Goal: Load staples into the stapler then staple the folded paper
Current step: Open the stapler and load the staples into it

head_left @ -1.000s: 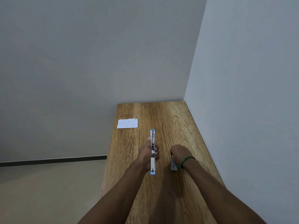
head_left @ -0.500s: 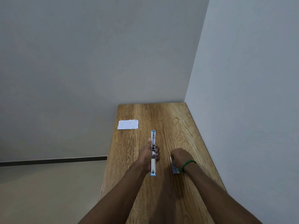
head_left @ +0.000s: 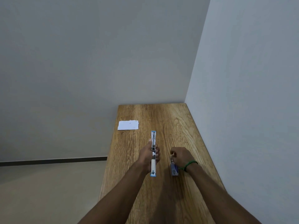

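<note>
A blue and silver stapler lies swung fully open flat along the wooden table. My left hand grips it at its hinge in the middle. To the right, a small blue staple box rests on the table. My right hand is above the box's far end, fingers curled, pinching something small and shiny that looks like staples. A folded white paper lies at the table's far left edge.
The table is narrow and stands in a corner, with a grey wall along its right side and another behind it. Its left edge drops to a beige floor.
My right hand has lifted slightly off the staple box, uncovering more of the box. My left hand and the stapler have stayed put.
</note>
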